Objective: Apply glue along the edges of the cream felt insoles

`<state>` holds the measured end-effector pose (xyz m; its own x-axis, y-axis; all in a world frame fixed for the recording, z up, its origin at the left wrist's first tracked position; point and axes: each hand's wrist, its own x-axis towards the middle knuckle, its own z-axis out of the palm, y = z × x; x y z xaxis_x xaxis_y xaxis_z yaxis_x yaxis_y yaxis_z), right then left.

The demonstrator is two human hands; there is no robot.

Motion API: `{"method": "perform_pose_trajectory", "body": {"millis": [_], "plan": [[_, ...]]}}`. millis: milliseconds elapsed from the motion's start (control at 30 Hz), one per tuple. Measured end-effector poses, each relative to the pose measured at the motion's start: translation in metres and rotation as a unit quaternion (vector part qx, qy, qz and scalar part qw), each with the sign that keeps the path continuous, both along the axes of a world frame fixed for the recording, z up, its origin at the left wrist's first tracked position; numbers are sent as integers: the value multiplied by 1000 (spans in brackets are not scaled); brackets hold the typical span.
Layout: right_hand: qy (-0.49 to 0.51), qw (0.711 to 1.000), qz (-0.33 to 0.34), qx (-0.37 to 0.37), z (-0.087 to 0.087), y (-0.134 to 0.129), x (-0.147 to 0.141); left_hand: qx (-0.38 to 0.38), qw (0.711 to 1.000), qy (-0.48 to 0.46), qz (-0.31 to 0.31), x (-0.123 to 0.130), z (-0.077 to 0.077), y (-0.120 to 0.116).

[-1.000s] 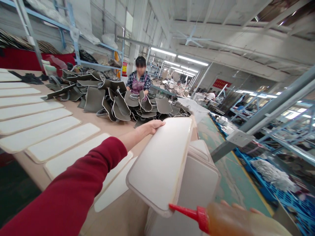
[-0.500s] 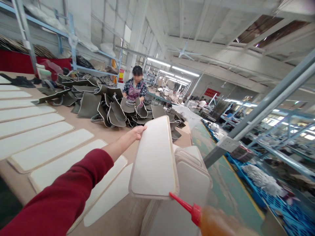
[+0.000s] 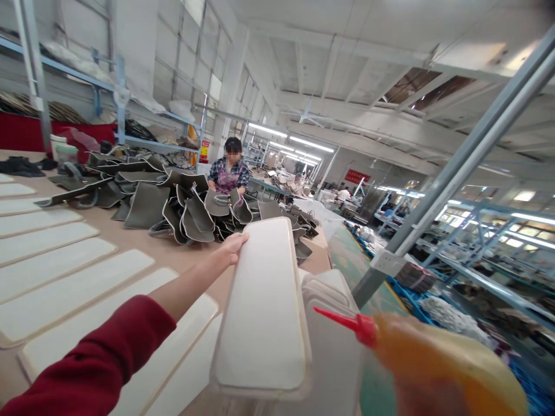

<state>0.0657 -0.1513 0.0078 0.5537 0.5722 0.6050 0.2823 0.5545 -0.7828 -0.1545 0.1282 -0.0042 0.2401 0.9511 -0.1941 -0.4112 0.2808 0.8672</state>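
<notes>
My left hand (image 3: 234,247) pinches the far left corner of a white rounded panel (image 3: 264,312), which is held up and tilted above the table. A pale yellowish line runs along the panel's right edge. On the right, a squeeze bottle (image 3: 446,358) of amber liquid, with a red nozzle (image 3: 338,320), lies in the grip of my right hand (image 3: 429,396), blurred and mostly hidden behind it. The nozzle tip points left, a little apart from the panel's right edge. Similar white panels (image 3: 56,271) lie in an overlapping row on the table at left.
A stack of panels (image 3: 333,346) stands under and right of the held one. Grey-brown bag pieces (image 3: 191,208) are heaped across the table (image 3: 173,251). A person (image 3: 229,167) works behind the heap. A slanting metal post (image 3: 403,231) rises at right, beside blue racks.
The bottle's nozzle has moved up and right, away from the panel's near right corner, and more of the bottle shows. The panel sits lower in view; the camera has shifted.
</notes>
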Motion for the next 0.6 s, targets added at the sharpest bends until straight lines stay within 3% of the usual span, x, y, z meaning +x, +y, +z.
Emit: {"method": "perform_pose_trajectory", "body": {"millis": [133, 267, 400, 600], "plan": [[114, 993, 25, -2, 20, 16, 11, 14, 1000, 21, -5, 5, 12, -18], [205, 978, 44, -13, 25, 22, 12, 19, 999, 36, -25, 7, 19, -28], [160, 985, 60, -23, 14, 19, 20, 14, 998, 46, -40, 6, 20, -30], [138, 980, 100, -100, -7, 0, 35, 4, 998, 48, -44, 6, 21, -28]]}}
